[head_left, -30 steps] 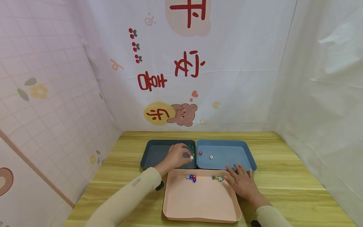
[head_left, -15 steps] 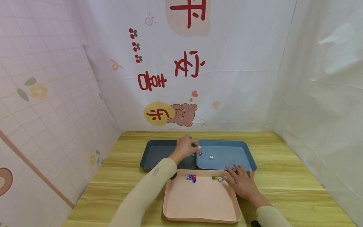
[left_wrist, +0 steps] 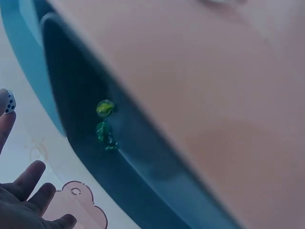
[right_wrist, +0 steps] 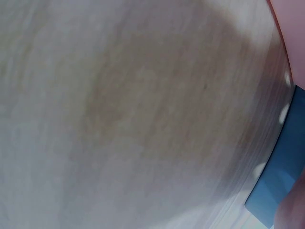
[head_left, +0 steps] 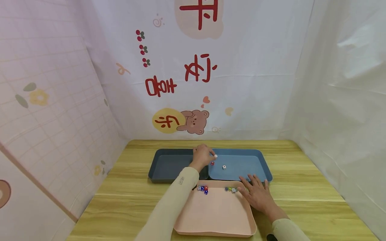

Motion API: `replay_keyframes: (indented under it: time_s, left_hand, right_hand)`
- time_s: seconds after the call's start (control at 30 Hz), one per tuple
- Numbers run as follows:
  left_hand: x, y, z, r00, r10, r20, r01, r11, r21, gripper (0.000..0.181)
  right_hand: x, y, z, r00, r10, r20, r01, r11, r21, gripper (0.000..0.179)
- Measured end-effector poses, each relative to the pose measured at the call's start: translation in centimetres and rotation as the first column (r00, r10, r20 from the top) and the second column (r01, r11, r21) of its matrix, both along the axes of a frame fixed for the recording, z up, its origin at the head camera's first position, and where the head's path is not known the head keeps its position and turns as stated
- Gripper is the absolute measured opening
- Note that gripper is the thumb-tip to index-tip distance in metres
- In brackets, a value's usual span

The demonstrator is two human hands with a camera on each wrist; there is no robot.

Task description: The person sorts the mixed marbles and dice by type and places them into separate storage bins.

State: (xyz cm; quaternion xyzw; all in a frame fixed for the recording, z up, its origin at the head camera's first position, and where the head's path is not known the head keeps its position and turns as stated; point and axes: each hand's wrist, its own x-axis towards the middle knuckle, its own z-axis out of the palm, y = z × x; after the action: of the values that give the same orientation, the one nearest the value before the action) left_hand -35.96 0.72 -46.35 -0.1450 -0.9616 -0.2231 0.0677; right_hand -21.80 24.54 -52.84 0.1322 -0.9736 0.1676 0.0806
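Between thumb and finger, my left hand [head_left: 203, 156] pinches a white die [head_left: 215, 156] over the left part of the light blue tray [head_left: 244, 152]. The left wrist view shows that die [left_wrist: 10, 102] at the fingertips, the other fingers spread apart. Below it in the light blue tray lie a red die [head_left: 212, 163] and another white die [head_left: 224, 167]. My right hand [head_left: 257, 195] rests with spread fingers across the edges of the pink tray [head_left: 215, 231] and the light blue tray. In the right wrist view only a blurred bit of that hand shows.
Left of the light blue tray stands a dark blue tray [head_left: 169, 152]; a yellow-green marble [left_wrist: 105, 108] and green glass pieces [left_wrist: 103, 131] lie in it. The pink tray holds blue and red dice [head_left: 202, 188] and, at the right, marbles with a white die [head_left: 233, 190].
My left hand has carried the white die from above the dark blue tray rightward over the light blue tray. The right hand has stayed in place.
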Motion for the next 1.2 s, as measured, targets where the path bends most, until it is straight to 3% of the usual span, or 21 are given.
replay_keyframes:
  time_s: [0.3, 0.5, 0.67, 0.83, 1.2]
  left_hand:
    - [0.1, 0.4, -1.6, 1.0, 0.014, 0.022, -0.012, 0.996, -0.083, 0.011]
    - [0.1, 0.4, -2.1, 1.0, 0.008, 0.018, -0.007, 0.995, -0.096, 0.015]
    - [0.1, 0.5, -2.1, 0.999, -0.015, 0.038, 0.018, 0.996, -0.082, 0.024]
    - [-0.2, 0.3, -1.9, 1.0, 0.0, 0.019, 0.002, 0.993, -0.118, 0.023]
    - [-0.1, -1.5, -0.3, 1.0, -0.016, 0.002, 0.016, 0.994, -0.109, 0.021]
  right_hand:
    - [-0.4, 0.1, -0.9, 0.998, 0.011, -0.056, -0.011, 1.0, -0.005, 0.057]
    - [-0.1, -0.2, -0.5, 0.999, 0.011, -0.052, -0.012, 1.0, -0.015, 0.057]
    - [-0.3, -0.1, -0.7, 0.996, 0.022, -0.083, -0.022, 1.0, -0.007, 0.056]
    - [-0.3, 0.1, -0.8, 0.996, 0.018, -0.087, -0.019, 1.0, -0.016, 0.056]
    - [-0.2, 0.2, -0.5, 0.998, 0.008, -0.06, -0.008, 1.0, -0.004, 0.057]
